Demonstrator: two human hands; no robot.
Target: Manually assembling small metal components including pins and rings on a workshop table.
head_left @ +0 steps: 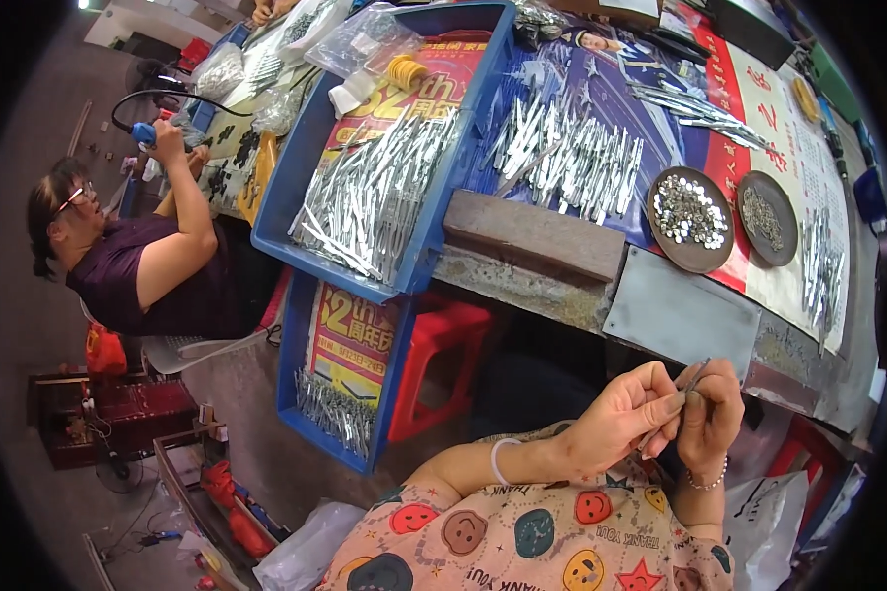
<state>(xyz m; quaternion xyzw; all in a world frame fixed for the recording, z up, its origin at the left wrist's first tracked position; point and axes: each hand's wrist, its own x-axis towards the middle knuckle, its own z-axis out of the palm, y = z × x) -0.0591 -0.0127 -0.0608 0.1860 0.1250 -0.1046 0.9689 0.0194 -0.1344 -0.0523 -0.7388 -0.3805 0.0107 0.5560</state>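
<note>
In front of my chest, near the bench edge, my left hand (pixel 623 412) and my right hand (pixel 716 406) meet. Both are closed, fingertips pinched together on a thin grey metal strip (pixel 698 375). Fingers cover most of the strip. Just beyond my hands a flat grey metal plate (pixel 675 307) lies at the bench's front edge. Behind the plate stands a round brown dish (pixel 717 258) of small shiny discs. Beside it is a second dish (pixel 786 256) holding tiny metal parts.
A pile of metal strips (pixel 572 163) lies behind a brown metal bar (pixel 532 236). More strips fill a blue tray (pixel 429 241); a lower blue tray (pixel 289 394) and a red stool (pixel 404 409) stand below. At left a co-worker (pixel 158 246) holds a blue tool (pixel 144 133).
</note>
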